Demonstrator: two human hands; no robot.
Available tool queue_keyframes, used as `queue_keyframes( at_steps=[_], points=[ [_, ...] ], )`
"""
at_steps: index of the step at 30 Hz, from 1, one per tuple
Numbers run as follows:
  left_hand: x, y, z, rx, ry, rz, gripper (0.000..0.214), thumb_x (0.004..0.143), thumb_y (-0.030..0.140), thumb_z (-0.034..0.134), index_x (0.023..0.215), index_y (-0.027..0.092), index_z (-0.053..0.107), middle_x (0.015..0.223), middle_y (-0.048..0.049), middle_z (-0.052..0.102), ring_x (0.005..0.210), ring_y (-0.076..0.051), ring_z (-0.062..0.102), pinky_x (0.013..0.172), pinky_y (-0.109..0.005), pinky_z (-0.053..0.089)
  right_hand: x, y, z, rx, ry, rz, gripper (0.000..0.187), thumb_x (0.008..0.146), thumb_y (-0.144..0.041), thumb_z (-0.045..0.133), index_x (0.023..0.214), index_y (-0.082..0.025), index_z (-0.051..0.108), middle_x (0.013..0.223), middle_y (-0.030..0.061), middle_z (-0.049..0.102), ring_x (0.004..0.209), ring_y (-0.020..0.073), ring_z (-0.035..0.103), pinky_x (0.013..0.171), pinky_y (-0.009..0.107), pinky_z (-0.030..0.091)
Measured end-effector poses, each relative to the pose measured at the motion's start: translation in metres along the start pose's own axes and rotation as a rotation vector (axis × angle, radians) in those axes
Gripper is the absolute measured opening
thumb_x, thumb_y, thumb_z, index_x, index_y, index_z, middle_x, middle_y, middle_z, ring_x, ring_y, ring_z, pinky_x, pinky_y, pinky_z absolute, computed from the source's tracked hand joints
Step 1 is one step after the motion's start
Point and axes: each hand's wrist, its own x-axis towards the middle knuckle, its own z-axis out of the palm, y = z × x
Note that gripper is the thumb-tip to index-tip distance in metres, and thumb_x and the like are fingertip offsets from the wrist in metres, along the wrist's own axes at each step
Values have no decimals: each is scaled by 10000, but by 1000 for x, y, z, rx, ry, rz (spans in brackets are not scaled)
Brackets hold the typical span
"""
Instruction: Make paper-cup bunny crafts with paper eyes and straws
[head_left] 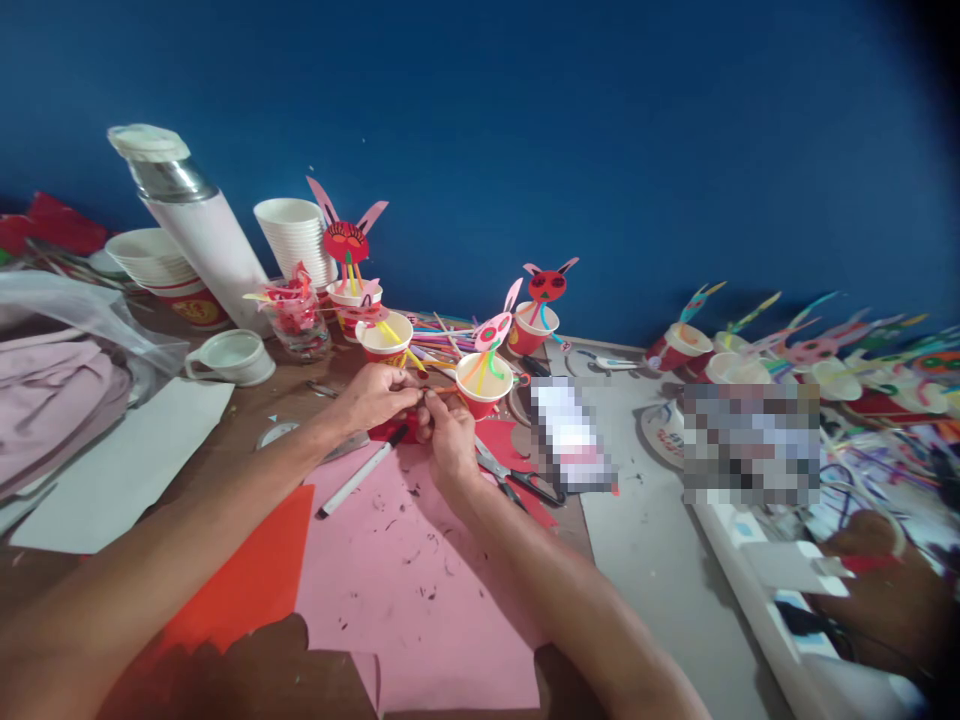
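My left hand [382,398] and my right hand [452,432] meet above the pink paper [420,560], fingertips pinched together. Between them is a thin orange stem [442,390] that looks like a pipe cleaner; my fingers cover most of it. Just beyond my right hand stands a red-and-white paper cup [484,385] with a pink rabbit-eared paper face [495,330] on a green and yellow stem. A white marker [360,480] with a black tip lies under my wrists. Scissors [517,475] rest to the right of my right hand, over red paper scraps [506,445].
Several more decorated cups [679,348] line the wall. A tilted thermos [199,220], stacked cups [296,240], a white mug [232,358] and a glass of red scraps [300,320] stand at left. A blurred phone-like object [574,435] and a white power strip [757,560] lie at right.
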Motion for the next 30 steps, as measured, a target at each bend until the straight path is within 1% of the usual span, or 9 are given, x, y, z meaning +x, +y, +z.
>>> queue_keyframes(
  at_steps=[4,11,19,27,30],
  points=[
    [1,-2,1,-31,-8,-10,126,719,213,555,664,137,638,554,-25,663,521,-127,602,510,-207,446,0,1,-1,66,-40,-1,163,700,-321,602,719,-181,519,450,-95,443,368,52,320,376,188,244],
    [2,-5,0,-25,-2,-13,118,718,198,546,672,133,633,565,-32,668,525,-122,594,519,-207,439,1,2,-2,111,-54,0,170,703,-301,619,691,-183,497,450,-94,455,362,45,320,371,184,230],
    [4,-9,-2,14,37,-4,118,702,209,561,657,125,631,560,-40,660,498,-120,566,487,-211,418,1,1,-1,120,-60,-2,162,708,-294,618,710,-178,506,448,-96,456,366,42,322,373,177,230],
    [6,-13,-2,10,41,-9,123,709,206,550,708,114,632,555,-27,647,498,-103,555,492,-195,414,-1,0,-2,110,-70,-7,151,710,-294,613,741,-169,534,464,-89,477,371,43,339,368,170,234],
    [6,-15,-3,20,39,-9,132,713,213,552,713,110,635,554,-32,645,498,-110,557,486,-202,412,-2,-1,-2,109,-79,-3,135,710,-284,607,723,-170,536,463,-87,474,372,43,342,369,170,237]
  ],
)
